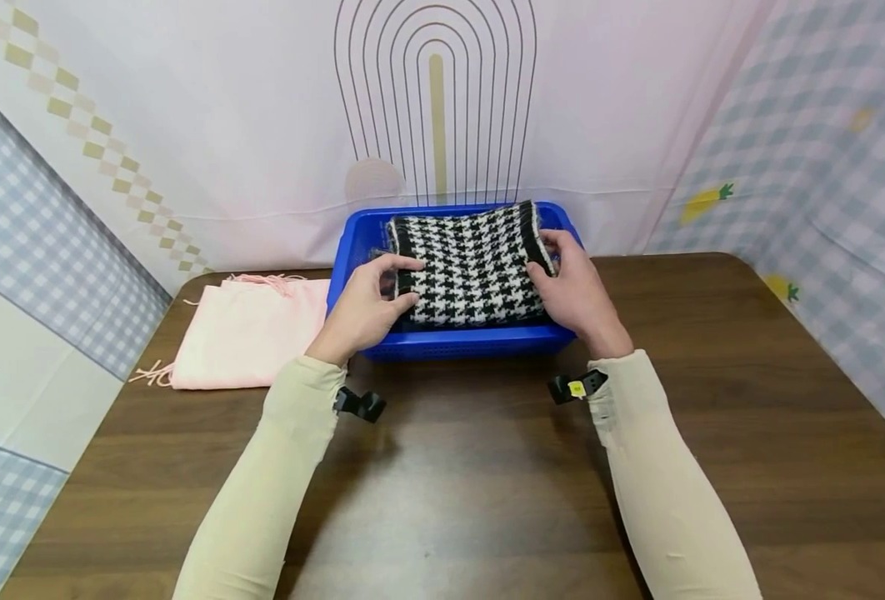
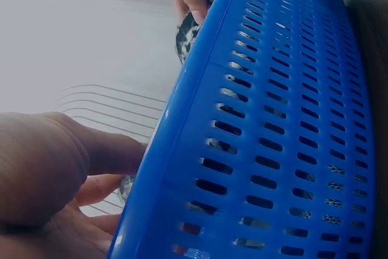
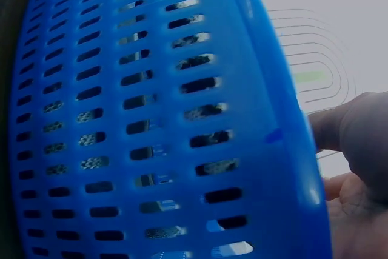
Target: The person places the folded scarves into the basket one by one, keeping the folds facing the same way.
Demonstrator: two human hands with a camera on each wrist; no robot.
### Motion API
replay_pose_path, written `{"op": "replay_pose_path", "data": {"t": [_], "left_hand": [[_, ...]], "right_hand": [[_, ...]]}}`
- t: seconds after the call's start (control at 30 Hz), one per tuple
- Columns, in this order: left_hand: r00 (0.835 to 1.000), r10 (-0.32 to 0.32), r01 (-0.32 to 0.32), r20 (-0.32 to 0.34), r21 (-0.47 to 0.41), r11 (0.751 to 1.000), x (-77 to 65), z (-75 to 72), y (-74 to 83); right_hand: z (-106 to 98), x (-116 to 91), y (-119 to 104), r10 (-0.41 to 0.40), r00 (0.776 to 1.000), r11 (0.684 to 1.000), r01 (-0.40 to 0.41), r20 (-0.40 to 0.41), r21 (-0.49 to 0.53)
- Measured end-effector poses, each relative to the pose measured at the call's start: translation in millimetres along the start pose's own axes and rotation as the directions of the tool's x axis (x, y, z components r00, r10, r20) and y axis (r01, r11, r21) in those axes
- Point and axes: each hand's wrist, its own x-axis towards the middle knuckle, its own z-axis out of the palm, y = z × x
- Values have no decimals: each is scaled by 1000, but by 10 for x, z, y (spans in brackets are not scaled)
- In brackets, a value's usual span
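A folded black-and-white houndstooth scarf [image 1: 468, 267] with dark borders lies across the opening of a blue plastic basket [image 1: 472, 342], its right end raised. At its left edge, my left hand [image 1: 363, 304] pinches the fabric between thumb and fingers. My right hand [image 1: 577, 287] grips the right edge, thumb on top and fingers behind. In the left wrist view, the slotted basket wall [image 2: 267, 113] hides most of the scarf and part of the left hand [image 2: 48, 174]. The right wrist view likewise has the right hand [image 3: 364, 156] partly behind the rim.
A folded pink fringed cloth [image 1: 251, 333] lies on the wooden table [image 1: 442, 500], left of the basket. Behind the table hangs a white curtain [image 1: 262, 125] with printed arches. Patterned fabric [image 1: 825, 167] borders the right side. Other items show through the basket slots, too unclear to name.
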Motion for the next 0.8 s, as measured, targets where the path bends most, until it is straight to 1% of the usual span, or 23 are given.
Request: {"op": "replay_pose_path", "data": {"t": [0.07, 0.17, 0.37, 0.63, 0.8], "left_hand": [[1000, -12, 12, 2, 13, 1000, -2, 5, -2], [1000, -8, 8, -6, 31, 999, -3, 12, -2], [999, 0, 4, -32, 121, 993, 13, 59, 6], [999, -51, 53, -15, 218, 975, 40, 102, -1], [998, -66, 68, -16, 232, 970, 52, 113, -6]], "right_hand": [[15, 2, 11, -1, 1000, 1000, 1, 2, -23], [37, 11, 19, 0, 1000, 999, 1, 11, -52], [57, 20, 13, -5, 1000, 994, 8, 30, -105], [102, 36, 24, -1, 998, 983, 13, 63, -183], [133, 47, 40, 2, 998, 978, 11, 62, -208]]}}
